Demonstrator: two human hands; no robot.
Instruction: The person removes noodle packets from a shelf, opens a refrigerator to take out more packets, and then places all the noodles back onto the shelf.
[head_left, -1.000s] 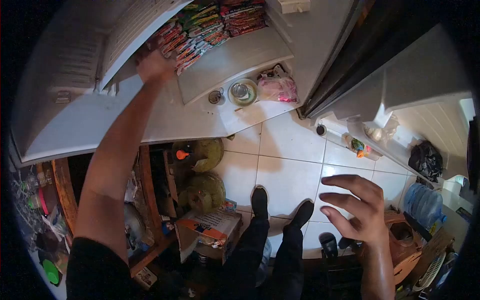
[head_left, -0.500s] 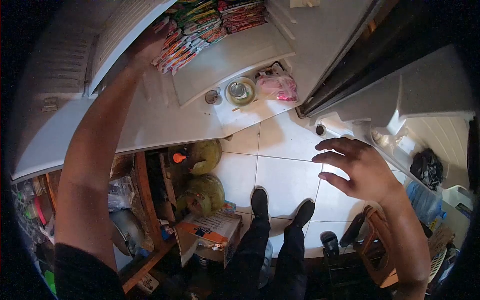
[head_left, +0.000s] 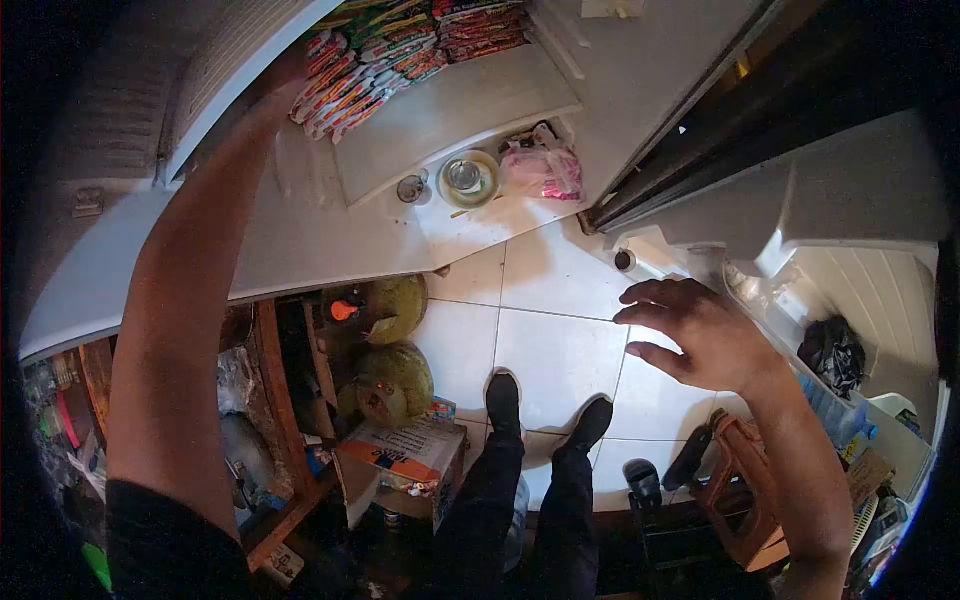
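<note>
My left hand (head_left: 287, 78) reaches up at the top left, in shadow beside a stack of colourful plastic sachets (head_left: 375, 72) on a pale shelf. Its fingers are too dark to make out, so whether it holds a sachet cannot be told. Out over the floor at the right, my right hand (head_left: 695, 335) is open, fingers apart and slightly bent, with nothing in it. Below the sachets, a clear glass (head_left: 411, 188), a round bowl with a metal-looking lid or tin (head_left: 466, 180) and a pink plastic bag (head_left: 545, 172) rest on a white surface.
Under the white counter (head_left: 330, 250) stand two greenish gas cylinders (head_left: 398, 375) and a cardboard box (head_left: 405, 450). White tiles (head_left: 555, 350) cover the floor at my feet. To the right are a black bag (head_left: 832, 352), a blue water bottle (head_left: 835, 415) and a brown wooden-looking frame (head_left: 735, 490).
The whole view has shifted slightly, moving the scenery a little left. My left hand stays beside the sachets, and my right hand remains spread in the air.
</note>
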